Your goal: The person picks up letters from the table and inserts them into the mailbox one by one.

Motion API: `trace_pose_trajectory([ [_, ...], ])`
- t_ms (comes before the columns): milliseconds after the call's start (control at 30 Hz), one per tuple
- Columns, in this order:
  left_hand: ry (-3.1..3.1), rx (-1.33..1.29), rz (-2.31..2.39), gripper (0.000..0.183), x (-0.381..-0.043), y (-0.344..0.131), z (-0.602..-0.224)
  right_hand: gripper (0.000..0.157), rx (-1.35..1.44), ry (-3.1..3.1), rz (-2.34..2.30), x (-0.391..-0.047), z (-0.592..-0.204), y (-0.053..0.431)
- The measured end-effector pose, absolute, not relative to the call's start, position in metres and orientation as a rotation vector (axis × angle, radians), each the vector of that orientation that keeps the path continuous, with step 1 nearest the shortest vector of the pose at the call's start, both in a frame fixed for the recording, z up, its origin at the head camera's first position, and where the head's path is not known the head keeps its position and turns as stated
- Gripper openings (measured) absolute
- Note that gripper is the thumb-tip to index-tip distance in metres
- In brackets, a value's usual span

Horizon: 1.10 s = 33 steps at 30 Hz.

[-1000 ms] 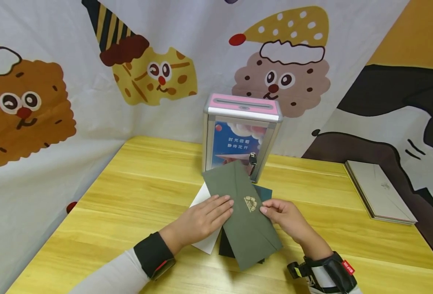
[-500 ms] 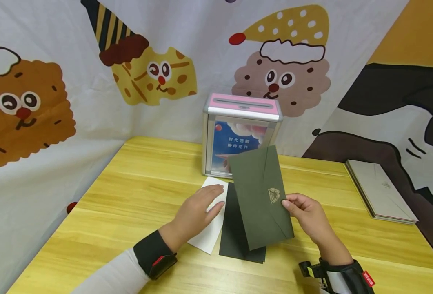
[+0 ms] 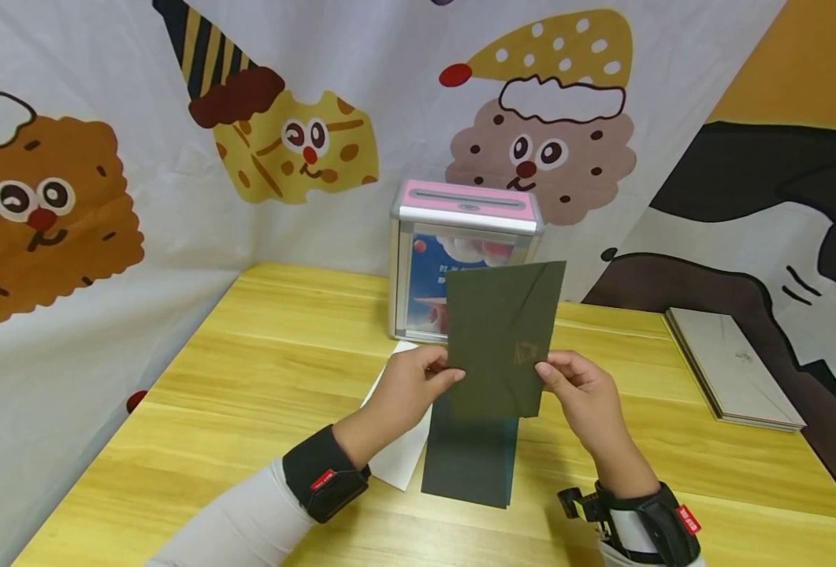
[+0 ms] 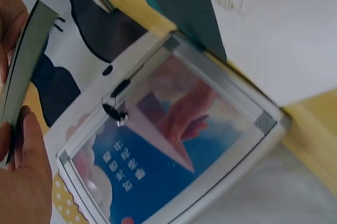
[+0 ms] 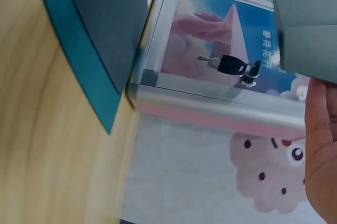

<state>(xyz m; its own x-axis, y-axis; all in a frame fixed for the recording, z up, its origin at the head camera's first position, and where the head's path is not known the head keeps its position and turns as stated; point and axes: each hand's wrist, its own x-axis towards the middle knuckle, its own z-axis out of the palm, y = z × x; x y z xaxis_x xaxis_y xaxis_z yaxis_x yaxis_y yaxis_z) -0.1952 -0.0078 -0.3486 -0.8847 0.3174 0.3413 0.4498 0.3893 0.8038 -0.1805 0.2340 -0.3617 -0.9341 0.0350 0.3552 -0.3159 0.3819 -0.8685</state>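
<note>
A dark green envelope [image 3: 492,331] with a faint gold emblem is held up over the table in front of the box, tilted upright. My left hand [image 3: 410,390] pinches its left edge between thumb and fingers. On the opposite edge my right hand [image 3: 584,394] pinches it beside the emblem. Below it lie a black envelope [image 3: 466,461] and a teal envelope [image 3: 513,453] peeking out from under it. A white envelope [image 3: 399,453] lies to their left, partly covered by my left hand. In the right wrist view the raised envelope [image 5: 308,34] shows at the top right.
A clear-fronted, silver-framed box with a pink slotted top [image 3: 469,201] stands behind the envelopes. A key [image 5: 229,64] sits in its front lock. A stack of pale envelopes [image 3: 733,370] lies at the right of the wooden table [image 3: 247,394]. A cartoon-printed cloth [image 3: 382,63] hangs behind.
The green envelope has been lifted from the pile and tipped upright by my right hand. My left hand has left its face, then moved right and taken its left edge.
</note>
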Motion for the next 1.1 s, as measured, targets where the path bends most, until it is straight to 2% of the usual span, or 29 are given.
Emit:
trace_pose_trajectory([
  [167, -2.384, -0.720, -1.416, 0.027, -0.203, -0.014, -0.338, 0.008, 0.371, -2.413, 1.343, -0.183, -0.352, 0.227],
  [233, -2.352, -0.739, -1.350, 0.025, -0.206, -0.017, -0.333, 0.007, 0.426, -2.443, 1.197, -0.186, -0.345, 0.223],
  [367, -2.275, -0.765, -1.212, 0.007, -0.214, -0.021, -0.320, 0.015, 0.530, -2.429, 0.936, -0.194, -0.330, 0.216],
  [433, -2.218, -0.779, -1.145, 0.004, -0.219, -0.022, -0.313, 0.018, 0.565, -2.397, 0.854, -0.199, -0.321, 0.213],
  [800, -1.929, -0.792, -0.972, 0.010, -0.242, -0.020, -0.273, 0.022, 0.638, -2.185, 0.775, -0.225, -0.273, 0.205],
  [933, -1.839, -0.809, -0.895, 0.010, -0.249, -0.019, -0.260, 0.017, 0.656, -2.102, 0.731, -0.234, -0.259, 0.203],
  [1100, -1.733, -0.802, -0.795, 0.024, -0.259, -0.018, -0.245, 0.013, 0.668, -2.015, 0.586, -0.250, -0.240, 0.201],
])
